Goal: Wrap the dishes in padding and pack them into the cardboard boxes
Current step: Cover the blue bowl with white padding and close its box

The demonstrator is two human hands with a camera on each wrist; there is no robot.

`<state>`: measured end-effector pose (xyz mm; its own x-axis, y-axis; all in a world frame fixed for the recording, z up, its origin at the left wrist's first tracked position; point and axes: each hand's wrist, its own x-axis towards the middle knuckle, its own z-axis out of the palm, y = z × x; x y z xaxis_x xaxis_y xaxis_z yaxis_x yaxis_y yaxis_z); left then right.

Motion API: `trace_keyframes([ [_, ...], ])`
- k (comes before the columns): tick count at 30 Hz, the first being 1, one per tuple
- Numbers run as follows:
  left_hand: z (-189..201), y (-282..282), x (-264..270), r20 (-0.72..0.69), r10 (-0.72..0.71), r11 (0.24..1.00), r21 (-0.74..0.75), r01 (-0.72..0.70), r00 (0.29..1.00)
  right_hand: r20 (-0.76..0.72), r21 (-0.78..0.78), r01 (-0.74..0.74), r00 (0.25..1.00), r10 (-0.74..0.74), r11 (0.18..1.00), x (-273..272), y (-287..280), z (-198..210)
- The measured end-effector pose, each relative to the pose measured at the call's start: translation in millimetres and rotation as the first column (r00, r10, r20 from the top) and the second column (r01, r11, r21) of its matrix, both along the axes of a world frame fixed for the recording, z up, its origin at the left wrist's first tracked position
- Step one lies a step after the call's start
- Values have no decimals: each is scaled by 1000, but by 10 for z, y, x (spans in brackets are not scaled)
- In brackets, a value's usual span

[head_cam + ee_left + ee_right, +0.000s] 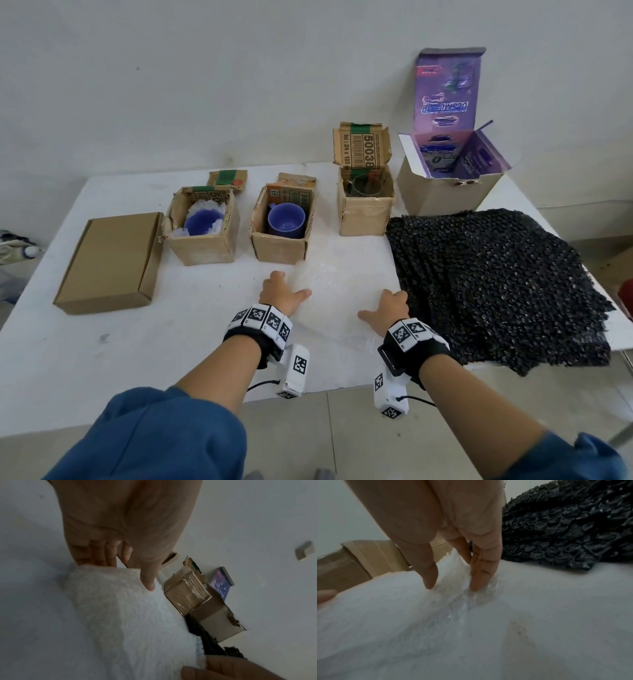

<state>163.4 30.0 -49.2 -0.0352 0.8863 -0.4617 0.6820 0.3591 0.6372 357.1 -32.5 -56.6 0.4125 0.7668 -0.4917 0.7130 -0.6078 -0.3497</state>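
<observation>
A clear bubble wrap sheet [339, 294] lies on the white table [85, 359] between my hands. My left hand [284, 291] pinches its far left edge, thumb on top and fingers behind it in the left wrist view [133, 573]. My right hand [387, 306] pinches a raised fold at its right side, seen in the right wrist view [453, 585]. Behind stand open cardboard boxes: one holds a blue mug in white padding [203, 221], one a bare blue mug [286, 221], one a clear glass [368, 186].
A stack of black bubble wrap [496, 281] covers the table's right side, touching my right hand. A larger open box with a purple lining [445, 192] stands at the back right. A flat closed cardboard box [109, 263] lies at the left.
</observation>
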Motion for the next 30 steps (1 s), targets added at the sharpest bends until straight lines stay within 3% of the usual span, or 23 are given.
trace_keyframes([
  [4,-87,19,-49,127,-13,999,-48,19,992,-8,8,-11,1000,11,1000,33,23,-14],
  [8,111,-1,-83,408,-6,991,-121,61,913,-125,76,57,991,-48,995,95,56,17],
  [12,471,-59,-155,599,-57,986,-90,138,799,-310,299,191,946,-94,935,-10,95,206],
  [15,807,-101,-281,684,-65,993,-28,115,727,-420,504,253,907,-21,826,-224,119,486],
  [17,997,-85,-409,711,-52,997,-3,77,702,-484,542,239,873,67,806,-389,176,681],
  [20,1184,6,-656,744,-52,998,25,50,666,-635,511,207,745,204,834,-619,314,922],
  [25,1413,252,-1082,801,-77,996,91,7,594,-774,455,212,575,266,865,-1039,675,1152],
  [30,1490,660,-1529,804,-35,992,98,-74,594,-912,304,348,376,165,887,-1536,1153,1266],
])
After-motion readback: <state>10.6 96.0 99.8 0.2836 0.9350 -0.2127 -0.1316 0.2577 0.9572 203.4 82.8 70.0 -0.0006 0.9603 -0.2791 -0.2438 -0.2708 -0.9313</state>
